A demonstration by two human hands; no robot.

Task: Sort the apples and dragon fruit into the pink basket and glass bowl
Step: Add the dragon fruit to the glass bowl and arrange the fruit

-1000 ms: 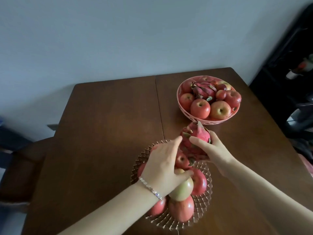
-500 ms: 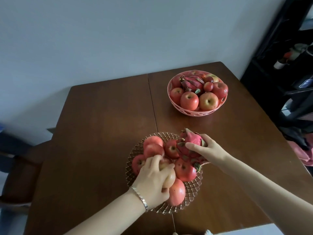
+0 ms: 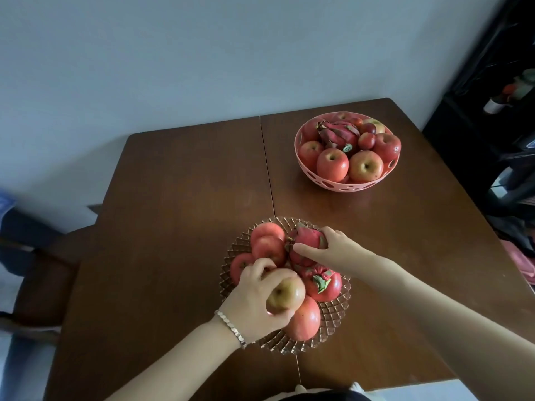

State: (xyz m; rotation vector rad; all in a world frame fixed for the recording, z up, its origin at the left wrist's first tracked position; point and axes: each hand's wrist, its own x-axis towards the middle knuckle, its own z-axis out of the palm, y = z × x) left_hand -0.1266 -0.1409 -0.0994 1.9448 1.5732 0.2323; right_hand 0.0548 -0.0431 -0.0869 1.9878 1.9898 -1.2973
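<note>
A cut-glass bowl sits near the table's front edge, holding several red apples and a dragon fruit. My left hand is closed around a yellow-red apple at the bowl's near side. My right hand grips a pink dragon fruit resting at the bowl's far right. Another dragon fruit lies in the bowl's middle. At the back right stands the pink basket, filled with several apples and a dragon fruit.
The brown wooden table has a seam down its middle. A dark chair stands off the left edge. Dark shelving with clutter fills the right side. A pale wall runs behind.
My right hand has lowered the dragon fruit into the glass bowl. My left hand has shifted toward the bowl's near side and closed on the yellow-red apple. The view has pulled back.
</note>
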